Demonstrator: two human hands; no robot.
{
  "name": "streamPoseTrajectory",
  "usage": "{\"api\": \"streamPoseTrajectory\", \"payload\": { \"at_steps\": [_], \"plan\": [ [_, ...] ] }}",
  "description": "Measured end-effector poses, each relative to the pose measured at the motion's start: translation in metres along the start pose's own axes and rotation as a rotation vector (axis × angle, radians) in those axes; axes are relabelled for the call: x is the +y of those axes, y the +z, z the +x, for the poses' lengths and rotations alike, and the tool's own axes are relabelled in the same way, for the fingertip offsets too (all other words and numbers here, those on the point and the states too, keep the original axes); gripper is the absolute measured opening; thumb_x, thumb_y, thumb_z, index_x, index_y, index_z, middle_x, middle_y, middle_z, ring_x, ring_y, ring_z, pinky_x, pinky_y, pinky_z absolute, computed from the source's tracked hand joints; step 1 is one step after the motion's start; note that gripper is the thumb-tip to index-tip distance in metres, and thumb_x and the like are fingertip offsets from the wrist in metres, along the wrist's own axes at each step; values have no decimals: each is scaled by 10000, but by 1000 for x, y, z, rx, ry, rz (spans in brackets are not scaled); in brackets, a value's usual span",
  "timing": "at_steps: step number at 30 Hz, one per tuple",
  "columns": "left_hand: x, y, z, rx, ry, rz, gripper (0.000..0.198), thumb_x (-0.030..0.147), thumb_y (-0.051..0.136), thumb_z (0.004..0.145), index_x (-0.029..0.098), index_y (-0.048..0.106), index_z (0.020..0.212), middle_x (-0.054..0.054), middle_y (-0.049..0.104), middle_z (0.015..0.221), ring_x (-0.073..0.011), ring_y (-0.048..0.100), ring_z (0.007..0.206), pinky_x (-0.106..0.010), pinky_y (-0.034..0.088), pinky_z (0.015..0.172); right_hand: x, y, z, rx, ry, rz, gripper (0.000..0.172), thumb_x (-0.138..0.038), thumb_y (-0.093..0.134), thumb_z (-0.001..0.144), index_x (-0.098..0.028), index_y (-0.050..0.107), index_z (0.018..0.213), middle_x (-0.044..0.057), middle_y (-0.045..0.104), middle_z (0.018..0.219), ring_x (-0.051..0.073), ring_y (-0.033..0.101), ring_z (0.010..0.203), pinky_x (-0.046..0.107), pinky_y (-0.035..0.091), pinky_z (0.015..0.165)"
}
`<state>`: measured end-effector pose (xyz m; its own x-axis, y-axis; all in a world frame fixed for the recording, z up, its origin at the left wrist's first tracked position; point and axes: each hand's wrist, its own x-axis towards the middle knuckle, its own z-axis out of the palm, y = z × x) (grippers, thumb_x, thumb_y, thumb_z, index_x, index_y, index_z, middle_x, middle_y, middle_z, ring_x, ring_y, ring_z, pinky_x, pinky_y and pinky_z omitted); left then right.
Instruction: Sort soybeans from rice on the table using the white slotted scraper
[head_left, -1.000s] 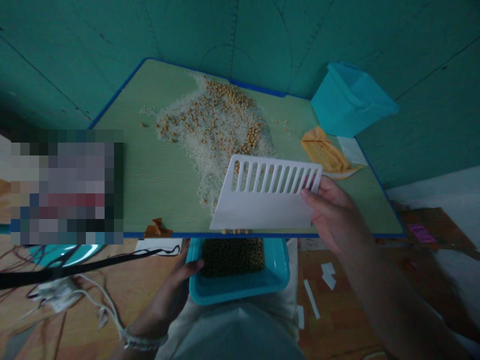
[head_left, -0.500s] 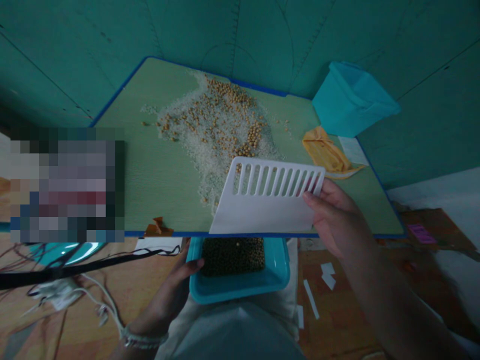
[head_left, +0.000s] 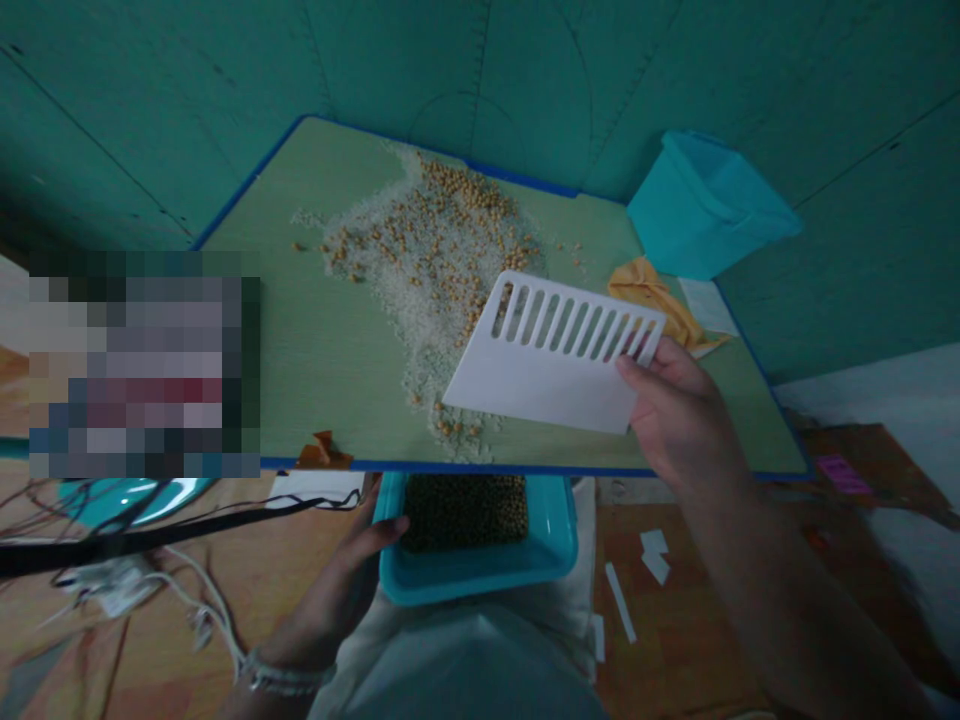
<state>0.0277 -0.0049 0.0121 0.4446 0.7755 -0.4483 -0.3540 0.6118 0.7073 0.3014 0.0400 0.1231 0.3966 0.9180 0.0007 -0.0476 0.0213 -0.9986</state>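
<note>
My right hand (head_left: 679, 415) pinches the right end of a flat white slotted scraper (head_left: 547, 380), which hangs tilted over the near part of the table. Behind and left of it spreads a pile of small whitish grains (head_left: 431, 315) mixed with round tan beans (head_left: 469, 190). A few beans and grains lie near the table's front edge, below the scraper's left corner. My left hand (head_left: 352, 565) grips the left rim of a turquoise tub (head_left: 480, 585), held just under that edge. Dark small beans (head_left: 465, 512) with some paler ones fill part of the tub.
On the light green table (head_left: 307, 370) with blue edging, a turquoise bin (head_left: 697, 210) stands at back right beside a yellow cloth (head_left: 656, 300). Brown tape (head_left: 322, 452) sticks to the front edge. Cables (head_left: 202, 600) and paper scraps (head_left: 655, 557) lie below; a pixelated block covers the left.
My right hand has lifted the scraper up and away from the front edge, slightly right, uncovering beans and grains there. My left hand and the tub stay put.
</note>
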Motion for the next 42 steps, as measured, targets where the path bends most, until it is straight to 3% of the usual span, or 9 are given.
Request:
{"api": "streamPoseTrajectory", "payload": {
  "at_steps": [9, 16, 22, 25, 33, 38, 42],
  "plan": [
    [-3, -4, 0, 4, -6, 20, 541, 247, 481, 790, 328, 358, 1310, 109, 307, 1391, -217, 172, 1304, -291, 241, 1042, -5, 13, 0, -53, 51, -31, 201, -198, 582, 712, -292, 589, 890, -11, 645, 1006, 230, 560, 1013, 400, 471, 794],
    [0, -3, 0, -11, 1, 17, 559, 227, 465, 791, 301, 321, 1326, 106, 229, 1425, -194, 151, 1310, -283, 214, 1055, -5, 12, -5, -66, 69, -22, 214, -189, 585, 715, -252, 586, 919, 4, 653, 1004, 227, 556, 1015, 394, 456, 815],
    [1, -2, 1, -5, -45, -2, 568, 251, 475, 791, 261, 302, 1332, 60, 301, 1402, -204, 215, 1292, -304, 229, 1052, -6, 11, -9, -78, 96, 2, 218, -176, 584, 719, -242, 594, 927, 9, 661, 973, 211, 589, 912, 371, 463, 749],
    [-1, -4, 0, -1, -24, 11, 556, 248, 470, 795, 277, 309, 1327, 78, 264, 1416, -196, 193, 1299, -288, 225, 1052, -6, 11, -9, -70, 103, 3, 211, -184, 593, 712, -240, 590, 916, 7, 666, 940, 206, 595, 878, 368, 465, 737],
    [0, -6, -2, -4, -42, -11, 617, 234, 453, 803, 288, 199, 1363, 82, 224, 1431, -172, 168, 1306, -261, 232, 1046, -7, 12, -12, -80, 130, -4, 207, -216, 609, 708, -243, 584, 912, 9, 669, 891, 213, 598, 860, 379, 462, 736],
    [-3, -7, -1, -9, -65, -54, 682, 251, 462, 800, 287, 107, 1381, 31, 337, 1385, -204, 246, 1279, -316, 303, 1010, -8, 14, -14, -101, 134, -31, 210, -223, 585, 726, -248, 574, 934, 12, 669, 935, 222, 592, 908, 382, 471, 733],
    [-4, -9, -1, -9, -68, -71, 661, 241, 467, 800, 270, 142, 1374, 18, 366, 1368, -210, 266, 1270, -319, 305, 1008, -8, 15, -14, -115, 134, -17, 210, -207, 580, 733, -246, 575, 939, 10, 667, 959, 218, 588, 933, 369, 472, 735]
  ]
}}
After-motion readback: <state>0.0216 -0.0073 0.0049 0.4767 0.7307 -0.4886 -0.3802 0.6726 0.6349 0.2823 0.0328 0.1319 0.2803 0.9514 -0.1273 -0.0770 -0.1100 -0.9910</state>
